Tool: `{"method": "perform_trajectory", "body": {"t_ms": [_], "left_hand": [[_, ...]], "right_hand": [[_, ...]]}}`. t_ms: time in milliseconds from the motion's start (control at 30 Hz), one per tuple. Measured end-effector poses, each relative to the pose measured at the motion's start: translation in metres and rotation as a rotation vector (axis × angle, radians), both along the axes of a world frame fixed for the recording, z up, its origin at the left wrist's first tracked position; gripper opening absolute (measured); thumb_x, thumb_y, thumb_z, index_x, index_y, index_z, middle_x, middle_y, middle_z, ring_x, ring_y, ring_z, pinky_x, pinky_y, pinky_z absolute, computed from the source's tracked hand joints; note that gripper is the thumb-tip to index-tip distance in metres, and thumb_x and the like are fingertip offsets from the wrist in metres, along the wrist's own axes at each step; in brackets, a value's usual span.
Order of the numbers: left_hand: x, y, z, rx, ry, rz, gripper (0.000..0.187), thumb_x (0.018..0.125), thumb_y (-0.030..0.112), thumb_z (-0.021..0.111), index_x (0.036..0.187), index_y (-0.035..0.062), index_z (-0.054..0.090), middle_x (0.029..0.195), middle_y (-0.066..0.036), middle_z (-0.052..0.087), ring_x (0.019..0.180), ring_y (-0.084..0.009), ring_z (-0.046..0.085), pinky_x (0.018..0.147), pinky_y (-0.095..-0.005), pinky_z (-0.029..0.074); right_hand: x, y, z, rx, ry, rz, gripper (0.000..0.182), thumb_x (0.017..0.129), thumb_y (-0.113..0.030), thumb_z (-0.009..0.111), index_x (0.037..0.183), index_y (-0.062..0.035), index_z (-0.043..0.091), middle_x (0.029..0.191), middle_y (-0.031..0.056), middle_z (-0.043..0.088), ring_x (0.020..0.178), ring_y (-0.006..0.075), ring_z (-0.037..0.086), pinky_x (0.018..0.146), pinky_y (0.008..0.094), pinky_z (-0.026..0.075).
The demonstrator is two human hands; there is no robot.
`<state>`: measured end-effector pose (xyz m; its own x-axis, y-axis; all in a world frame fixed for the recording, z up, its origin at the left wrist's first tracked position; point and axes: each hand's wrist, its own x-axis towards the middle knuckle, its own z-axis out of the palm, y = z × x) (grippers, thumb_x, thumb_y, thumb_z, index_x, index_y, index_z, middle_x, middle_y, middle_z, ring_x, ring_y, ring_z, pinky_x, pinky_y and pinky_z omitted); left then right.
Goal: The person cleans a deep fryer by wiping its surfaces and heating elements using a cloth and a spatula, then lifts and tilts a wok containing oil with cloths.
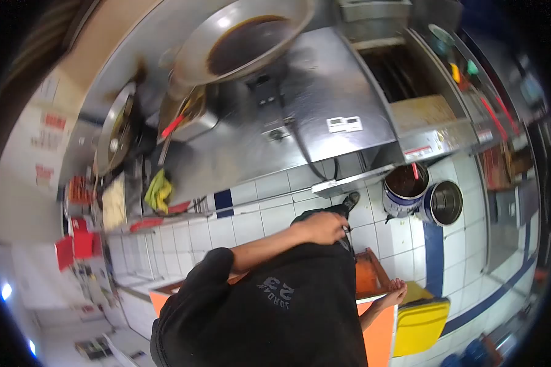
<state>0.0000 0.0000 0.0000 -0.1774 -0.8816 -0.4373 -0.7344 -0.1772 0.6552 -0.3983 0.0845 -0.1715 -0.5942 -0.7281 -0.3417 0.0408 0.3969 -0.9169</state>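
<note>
My left hand [326, 228] is in front of my black shirt, above my dark trousers and shoe [351, 200]. Its fingers are curled, and a small dark shape shows at the fingertips; what it is I cannot make out. Out to the right, my right hand [393, 294] hangs beside an orange-fronted counter [379, 333] and close to a yellow bin lid [423, 327]. Its fingers are loosely bent and apart, and nothing shows in them. An orange-red surface with a brown edge [367, 273] lies between the two hands.
A steel counter [324, 79] carries a large wok [196, 55] with dark liquid and a steel tray with a red-handled utensil [174, 125]. A yellow-green cloth [158, 191] hangs at its edge. Two buckets, one with dark contents [404, 181], one bare metal inside [445, 203], stand on white tiles.
</note>
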Motion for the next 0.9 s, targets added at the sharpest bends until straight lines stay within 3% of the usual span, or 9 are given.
{"method": "perform_trajectory", "body": {"t_ms": [67, 100, 200, 267, 333, 567, 633, 767, 900], "left_hand": [[-0.012, -0.012, -0.009, -0.099, -0.048, 0.186, 0.031, 0.089, 0.024, 0.056, 0.113, 0.0044, 0.062, 0.113, -0.018, 0.064, 0.107, -0.0364, 0.059, 0.093, -0.0450, 0.047], [0.084, 0.060, 0.012, -0.071, -0.218, 0.279, 0.032, 0.090, 0.024, 0.056, 0.113, 0.0023, 0.061, 0.111, -0.018, 0.065, 0.105, -0.0366, 0.060, 0.091, -0.0451, 0.048], [0.140, 0.096, 0.004, -0.168, -0.237, 0.507, 0.034, 0.090, 0.026, 0.056, 0.115, 0.0033, 0.061, 0.109, -0.017, 0.066, 0.102, -0.0359, 0.062, 0.090, -0.0440, 0.049], [0.191, 0.125, 0.006, -0.092, 0.168, 0.678, 0.035, 0.089, 0.028, 0.058, 0.116, 0.0055, 0.061, 0.108, -0.016, 0.067, 0.101, -0.0337, 0.063, 0.089, -0.0420, 0.049], [0.254, 0.174, -0.015, -0.115, 0.162, 0.809, 0.035, 0.088, 0.028, 0.061, 0.116, 0.0075, 0.062, 0.109, -0.016, 0.067, 0.100, -0.0325, 0.064, 0.088, -0.0402, 0.050], [0.496, 0.376, -0.053, -0.177, -0.722, 1.352, 0.034, 0.079, 0.021, 0.067, 0.108, 0.0024, 0.061, 0.105, -0.021, 0.063, 0.100, -0.0387, 0.062, 0.088, -0.0474, 0.049], [0.548, 0.409, -0.078, -0.317, -1.181, 1.405, 0.038, 0.078, 0.019, 0.068, 0.110, 0.0018, 0.057, 0.111, -0.023, 0.057, 0.096, -0.0413, 0.061, 0.085, -0.0485, 0.050], [0.597, 0.424, -0.102, -0.431, -1.195, 1.440, 0.040, 0.081, 0.017, 0.066, 0.116, 0.0013, 0.053, 0.119, -0.024, 0.052, 0.095, -0.0420, 0.061, 0.081, -0.0492, 0.051], [0.601, 0.405, -0.050, -0.575, -0.929, 1.526, 0.025, 0.088, 0.014, 0.060, 0.109, 0.0007, 0.059, 0.098, -0.023, 0.062, 0.082, -0.0390, 0.063, 0.074, -0.0470, 0.051]], "right_hand": [[-0.027, -0.055, 0.031, -0.056, 0.051, -0.082, 0.044, 0.103, -0.031, 0.035, 0.114, 0.0062, 0.056, 0.108, 0.0211, 0.062, 0.096, 0.0323, 0.063, 0.085, 0.0425, 0.053], [0.054, 0.011, 0.036, -0.064, 0.011, -0.041, 0.045, 0.103, -0.033, 0.036, 0.114, 0.0058, 0.056, 0.105, 0.0207, 0.063, 0.095, 0.0318, 0.063, 0.083, 0.0418, 0.054], [0.055, 0.003, 0.036, -0.097, 0.065, -0.064, 0.047, 0.101, -0.036, 0.039, 0.114, 0.0051, 0.057, 0.104, 0.0212, 0.065, 0.091, 0.0309, 0.065, 0.080, 0.0411, 0.055], [0.068, 0.007, 0.029, -0.080, 0.089, -0.062, 0.047, 0.099, -0.039, 0.042, 0.113, 0.0039, 0.058, 0.104, 0.0221, 0.066, 0.087, 0.0307, 0.066, 0.078, 0.0398, 0.055], [0.083, 0.008, 0.029, -0.065, 0.101, -0.029, 0.047, 0.099, -0.039, 0.043, 0.113, 0.0034, 0.058, 0.103, 0.0220, 0.066, 0.087, 0.0310, 0.066, 0.077, 0.0396, 0.055], [0.216, 0.006, 0.037, 0.007, 0.136, -0.006, 0.046, 0.095, -0.040, 0.051, 0.115, 0.0002, 0.060, 0.104, 0.0168, 0.067, 0.087, 0.0262, 0.065, 0.075, 0.0378, 0.054], [0.283, -0.005, 0.033, -0.080, 0.090, 0.239, 0.044, 0.095, -0.038, 0.052, 0.114, 0.0006, 0.060, 0.099, 0.0150, 0.067, 0.084, 0.0245, 0.065, 0.073, 0.0349, 0.055], [0.421, -0.024, 0.053, -0.206, 0.162, 0.768, 0.028, 0.100, -0.026, 0.049, 0.101, 0.0002, 0.059, 0.085, 0.0072, 0.062, 0.079, 0.0156, 0.063, 0.071, 0.0268, 0.053], [0.555, -0.003, 0.119, -0.225, 0.112, 1.119, 0.023, 0.101, -0.017, 0.047, 0.091, 0.0009, 0.058, 0.082, 0.0060, 0.060, 0.072, 0.0119, 0.057, 0.069, 0.0263, 0.050]]}}
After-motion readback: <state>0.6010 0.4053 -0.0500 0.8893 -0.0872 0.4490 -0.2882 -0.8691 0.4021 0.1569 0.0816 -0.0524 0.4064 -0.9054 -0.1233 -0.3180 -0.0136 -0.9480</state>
